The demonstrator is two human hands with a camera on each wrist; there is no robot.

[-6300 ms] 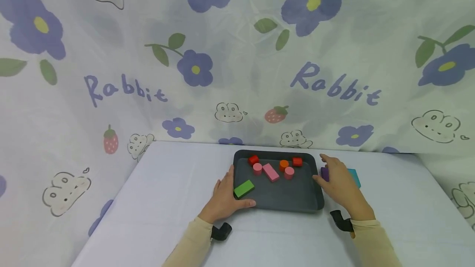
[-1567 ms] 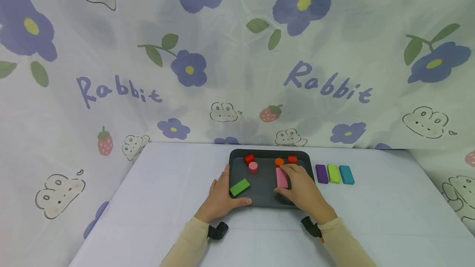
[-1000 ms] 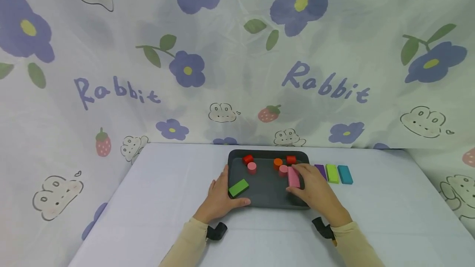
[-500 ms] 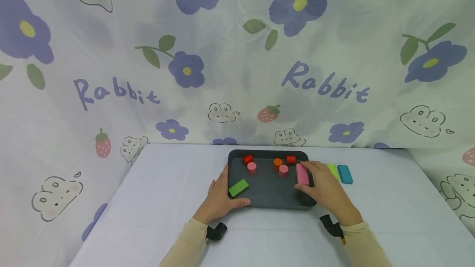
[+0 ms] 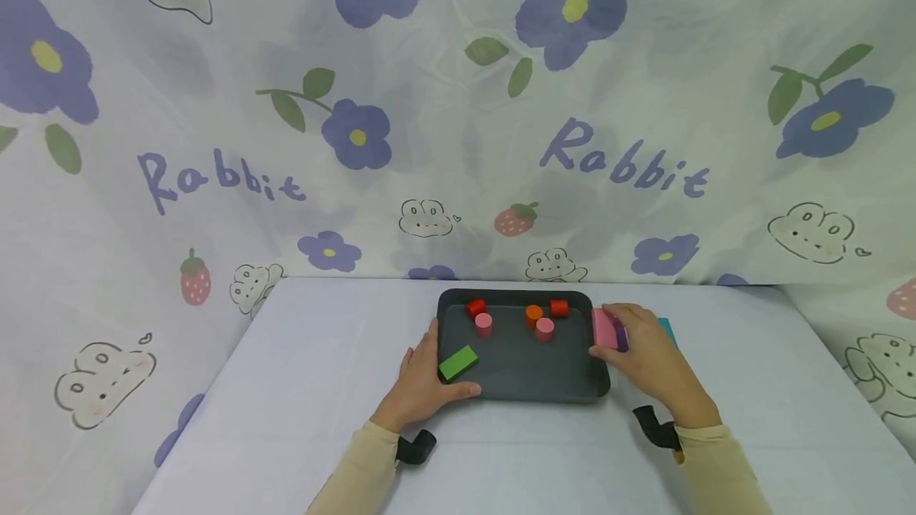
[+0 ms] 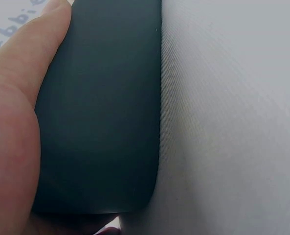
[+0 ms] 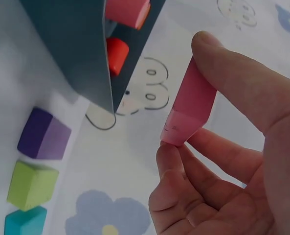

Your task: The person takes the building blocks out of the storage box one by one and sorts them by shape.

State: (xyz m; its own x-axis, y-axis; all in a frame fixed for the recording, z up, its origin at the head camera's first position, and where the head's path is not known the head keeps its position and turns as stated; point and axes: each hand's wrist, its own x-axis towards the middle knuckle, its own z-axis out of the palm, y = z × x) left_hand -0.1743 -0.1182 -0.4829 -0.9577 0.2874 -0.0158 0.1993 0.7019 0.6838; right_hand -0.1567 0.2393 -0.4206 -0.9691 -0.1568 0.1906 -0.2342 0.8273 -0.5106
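Observation:
In the head view, my left hand [image 5: 417, 388] lies against the near left corner of the dark grey tray [image 5: 529, 380], fingers straight along its left side and thumb along the front rim. The left wrist view shows that thumb beside the tray's wall [image 6: 100, 107]. My right hand [image 5: 651, 348] pinches a pink rectangular block [image 7: 191, 103] between thumb and fingertips, just beyond the tray's right rim. Below the raised pink block, the right wrist view shows a purple block [image 7: 44, 134], a yellow-green block [image 7: 33, 185] and a teal block [image 7: 26, 223] in a row on the table.
Inside the tray are a green block [image 5: 458, 363], pink cylinders [image 5: 545, 330], an orange cylinder [image 5: 533, 315] and red pieces [image 5: 559, 308]. The white table [image 5: 343, 372] ends at a patterned curtain [image 5: 444, 141] behind.
My right hand has taken the pink block from the middle of the tray and carried it right, past the right rim. My left hand has stayed at the tray's corner.

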